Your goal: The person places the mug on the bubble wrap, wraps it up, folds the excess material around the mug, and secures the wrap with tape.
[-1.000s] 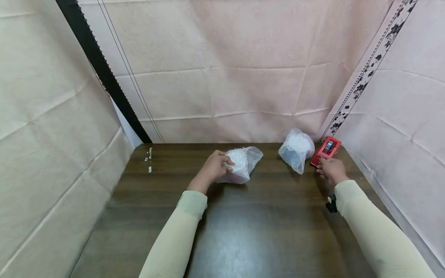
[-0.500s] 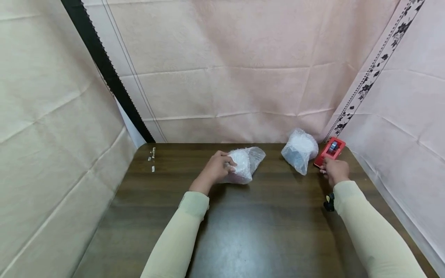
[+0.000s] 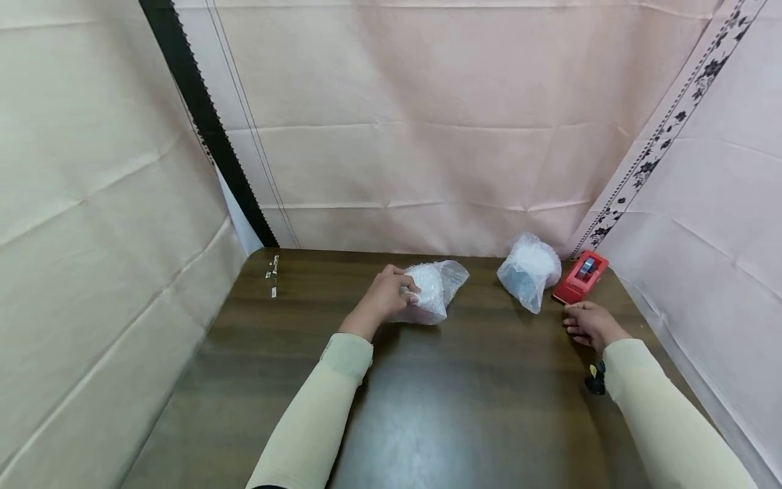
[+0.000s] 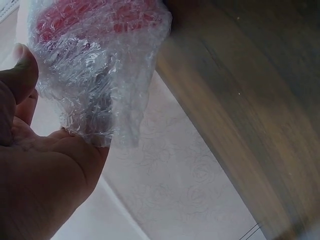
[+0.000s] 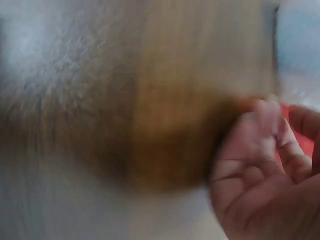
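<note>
My left hand (image 3: 386, 293) grips the near left side of a bubble-wrapped bundle (image 3: 430, 292) on the wooden table. In the left wrist view, something red shows through the bundle's clear wrap (image 4: 100, 75), the thumb lying along one side and the other fingers mostly behind or beneath. My right hand (image 3: 591, 323) is at the near end of a red tape dispenser (image 3: 580, 277) lying on the table, with a roll set in it. Its fingers are bent and the thumb and forefinger tips come close together; I cannot tell whether they pinch tape. The right wrist view is blurred.
A second bubble-wrapped bundle (image 3: 530, 270), bluish inside, sits just left of the dispenser. Small white scraps (image 3: 273, 292) lie at the table's far left. Pale cloth hangs (image 3: 397, 163) behind the table and along both sides.
My right hand has drawn back toward me, from over the dispenser to its near end, uncovering more of it. The left hand keeps its hold on the bundle. The head view has shifted slightly.
</note>
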Demonstrator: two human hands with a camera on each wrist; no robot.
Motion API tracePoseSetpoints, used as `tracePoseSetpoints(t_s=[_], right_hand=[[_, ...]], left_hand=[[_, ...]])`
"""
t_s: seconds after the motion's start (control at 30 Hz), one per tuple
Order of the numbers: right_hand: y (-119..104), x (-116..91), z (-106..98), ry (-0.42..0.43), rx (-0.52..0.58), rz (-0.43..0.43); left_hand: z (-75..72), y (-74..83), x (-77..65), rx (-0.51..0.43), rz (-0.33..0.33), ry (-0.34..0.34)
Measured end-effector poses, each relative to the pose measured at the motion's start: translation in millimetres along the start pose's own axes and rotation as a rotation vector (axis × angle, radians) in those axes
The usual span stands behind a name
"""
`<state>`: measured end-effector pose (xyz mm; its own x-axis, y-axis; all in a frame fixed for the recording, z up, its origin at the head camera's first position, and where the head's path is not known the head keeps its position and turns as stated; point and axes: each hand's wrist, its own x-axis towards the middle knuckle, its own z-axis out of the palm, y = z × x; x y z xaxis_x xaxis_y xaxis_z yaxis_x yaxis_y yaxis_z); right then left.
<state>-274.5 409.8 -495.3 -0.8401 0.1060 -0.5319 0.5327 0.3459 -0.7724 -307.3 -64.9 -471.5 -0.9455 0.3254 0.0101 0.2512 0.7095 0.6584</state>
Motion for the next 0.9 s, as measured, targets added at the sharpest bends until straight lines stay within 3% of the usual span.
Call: tracePoseSetpoints(t_s=[0.1, 0.2, 0.33, 0.43, 0.67, 0.9], right_hand=[[-4, -15, 10, -0.043, -0.163, -0.094], [-24, -34, 27, -0.017, -0.282, -0.221], [-64, -57, 61, 0.05, -0.333, -0.407], [-91, -64, 95, 0.013, -0.299, -0.482], [-133, -56, 178, -0.104, -0.28, -0.537], [-162, -40, 228, -0.177, -0.335, -0.531]], left_hand=[[4.3, 0.0, -1.2, 0.022, 0.019, 0.003], [6.1, 1.0, -2.3, 0.035, 0.031, 0.023], [6.8, 3.1, -2.9, 0.043, 0.037, 0.05], [7.7, 4.2, -4.2, 0.054, 0.029, 0.056], [10.5, 5.8, -9.2, 0.118, 0.033, 0.064], [11.7, 9.1, -13.8, 0.201, 0.016, 0.088]])
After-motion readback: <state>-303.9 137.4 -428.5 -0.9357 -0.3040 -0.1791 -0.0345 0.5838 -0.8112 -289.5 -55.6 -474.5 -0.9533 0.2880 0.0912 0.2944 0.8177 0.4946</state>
